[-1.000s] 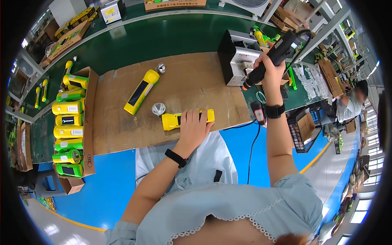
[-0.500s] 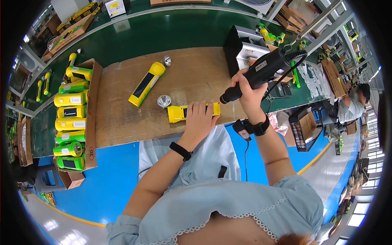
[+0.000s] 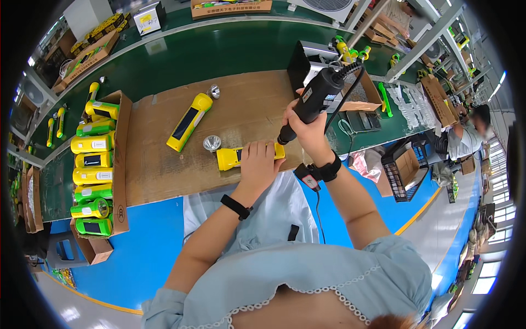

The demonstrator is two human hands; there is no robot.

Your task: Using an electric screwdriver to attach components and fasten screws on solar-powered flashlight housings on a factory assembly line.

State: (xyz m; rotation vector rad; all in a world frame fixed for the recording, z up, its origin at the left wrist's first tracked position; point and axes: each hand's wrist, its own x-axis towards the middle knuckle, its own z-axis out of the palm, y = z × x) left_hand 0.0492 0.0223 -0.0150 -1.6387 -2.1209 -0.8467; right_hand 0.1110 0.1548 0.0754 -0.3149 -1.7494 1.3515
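Observation:
A yellow flashlight body lies flat near the front edge of the cardboard sheet. My left hand is closed over it, pressing it to the board. In my right hand is a black electric screwdriver, tilted, its tip down at the right end of the flashlight body. Whether the tip touches a screw is too small to tell. At the body's left end rests a silver reflector head. Farther back lies a second yellow flashlight with a dark panel, a reflector beside its far end.
A cardboard box on the left holds several yellow and green flashlights. Behind my right hand stand a black and silver device and a parts box. A black crate sits below the table at right; a person is farther off.
The screwdriver has become more upright, its tip now closer over the flashlight's right end. My right hand has moved left with it. The whole view has shifted slightly.

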